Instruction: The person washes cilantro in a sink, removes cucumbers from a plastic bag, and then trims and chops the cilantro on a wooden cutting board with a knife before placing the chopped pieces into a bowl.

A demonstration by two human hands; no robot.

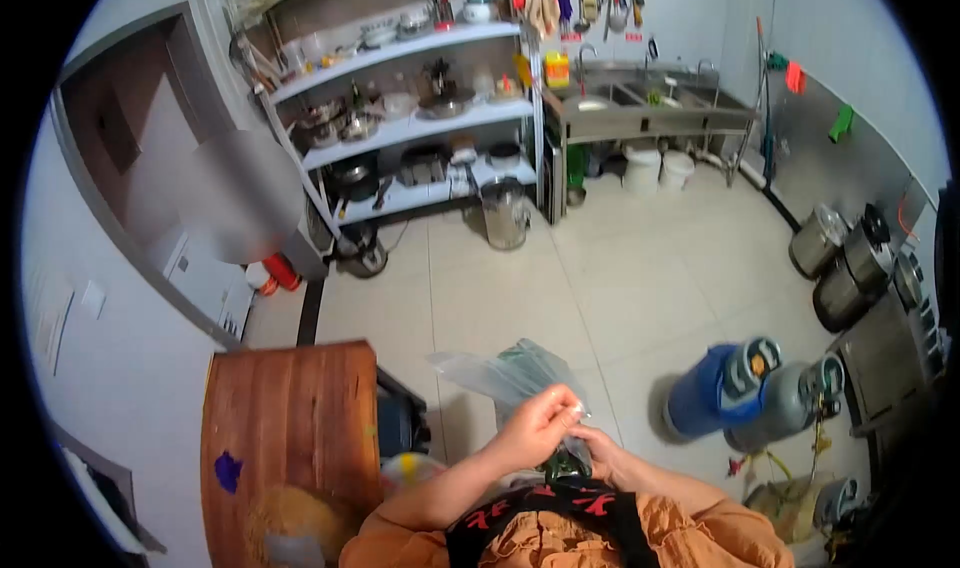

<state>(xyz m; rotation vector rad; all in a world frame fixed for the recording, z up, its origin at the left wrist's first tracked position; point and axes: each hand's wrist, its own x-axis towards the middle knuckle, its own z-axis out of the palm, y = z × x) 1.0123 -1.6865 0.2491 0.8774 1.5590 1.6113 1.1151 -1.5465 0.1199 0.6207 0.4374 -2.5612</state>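
"Bag (510, 376) first: where did we have it?"

"Out in front of our body, above the floor (500, 293). Its clear plastic spread away from our left hand (535, 432), forward and off to the left."

"How was that hand?"

"Closed, thumb and fingers pinching the gathered plastic."

"What about our right hand (602, 455)?"

"Just beside the left and slightly nearer to us, up against the plastic. Its fingers were partly hidden, so we couldn't tell whether it gripped."

"Did we notice anything between the two?"

"A dark green thing (567, 465), just below them. We couldn't make out what it was, or whether it lay inside the bag."

"And to the left of our hands?"

"We had a wooden tabletop (290, 398) there, with a purple scrap (228, 472) lying on it, well apart from the bag."

"To the right?"

"A blue gas cylinder (700, 393) and a grey cylinder (785, 408) close beside it. Beyond those, farther from our hands, stood steel pots (818, 240)."

"Straight ahead?"

"Well past our hands, a see-through container (503, 216) on the floor. Behind it we saw shelves (430, 133) crowded with cookware (360, 125), and to their right a steel sink (650, 125)."

"Nearer than our hands?"

"Only our black apron (625, 528), marked in red, over an orange top (710, 533)."
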